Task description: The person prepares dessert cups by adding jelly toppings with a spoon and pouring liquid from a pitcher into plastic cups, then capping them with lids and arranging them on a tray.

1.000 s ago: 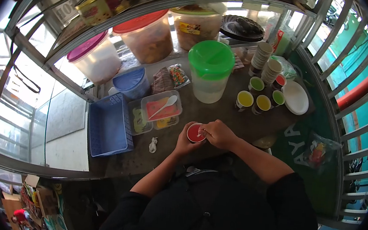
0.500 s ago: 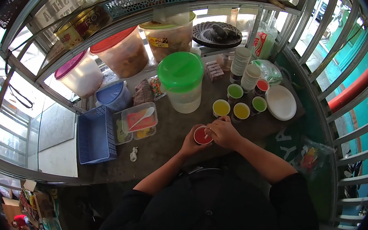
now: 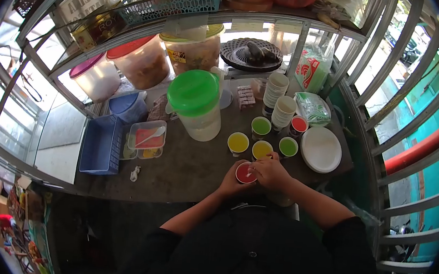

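A paper cup with red contents [image 3: 243, 178] is held near the table's front edge, with the fingers of my left hand [image 3: 228, 184] wrapped round its side. Over its rim, my right hand [image 3: 273, 174] pinches a thin white utensil [image 3: 249, 173] whose lower end is in the red contents; its exact kind is hard to make out. Just beyond stand two cups with yellow contents, a left one [image 3: 238, 143] and a right one [image 3: 261, 149] close to my right fingers. Behind them are a green cup [image 3: 261, 126], another green cup [image 3: 288, 147] and a red cup [image 3: 299, 125].
Stacked empty cups [image 3: 284, 111] and white plates [image 3: 321, 149] stand at the right. A green-lidded pitcher [image 3: 195, 100] is mid-table. To the left are a clear container with a spoon [image 3: 147, 136] and a blue basket [image 3: 100, 149]. Metal bars [image 3: 408, 208] border the right side.
The camera view has shifted, so the table items sit further left in the picture. Both hands keep hold of the red cup and the white utensil.
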Demonstrator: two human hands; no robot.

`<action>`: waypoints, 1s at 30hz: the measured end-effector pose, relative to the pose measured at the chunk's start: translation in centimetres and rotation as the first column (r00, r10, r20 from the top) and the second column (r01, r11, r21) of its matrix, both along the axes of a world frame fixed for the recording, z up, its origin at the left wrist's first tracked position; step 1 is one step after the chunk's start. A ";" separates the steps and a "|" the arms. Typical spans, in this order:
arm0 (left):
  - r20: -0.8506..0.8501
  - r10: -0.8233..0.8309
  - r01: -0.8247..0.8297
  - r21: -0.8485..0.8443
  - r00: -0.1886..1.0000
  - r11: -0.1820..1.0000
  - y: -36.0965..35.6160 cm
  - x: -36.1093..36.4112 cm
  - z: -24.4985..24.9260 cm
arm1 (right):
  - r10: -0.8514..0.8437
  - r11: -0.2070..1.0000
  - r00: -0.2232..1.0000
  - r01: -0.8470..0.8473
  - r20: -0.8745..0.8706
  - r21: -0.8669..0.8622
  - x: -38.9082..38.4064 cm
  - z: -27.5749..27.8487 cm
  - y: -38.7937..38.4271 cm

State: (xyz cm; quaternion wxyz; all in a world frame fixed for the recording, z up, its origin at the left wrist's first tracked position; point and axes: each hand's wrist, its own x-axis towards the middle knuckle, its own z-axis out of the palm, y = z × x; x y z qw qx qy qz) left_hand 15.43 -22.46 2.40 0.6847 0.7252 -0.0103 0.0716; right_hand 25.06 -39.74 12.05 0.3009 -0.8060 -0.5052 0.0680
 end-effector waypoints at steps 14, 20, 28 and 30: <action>-0.027 -0.101 0.103 0.089 0.994 0.991 -6.4 4.0 -3.3 | 0.051 0.995 0.988 -0.038 0.144 -0.091 3.0 0.7 -5.5; -0.069 -0.100 0.107 0.103 0.993 0.989 -9.1 4.7 -1.4 | 0.046 0.995 0.990 -0.034 0.134 -0.090 3.4 0.2 -8.9; 0.004 -0.177 0.175 0.136 0.984 0.975 -12.0 6.6 -0.4 | -0.558 0.696 0.733 0.668 -0.389 0.262 4.0 -2.1 -14.9; -0.003 -0.195 0.194 0.119 0.981 0.974 -12.3 7.1 -0.2 | -0.796 0.330 0.493 0.840 -0.351 0.431 5.9 -6.9 -17.8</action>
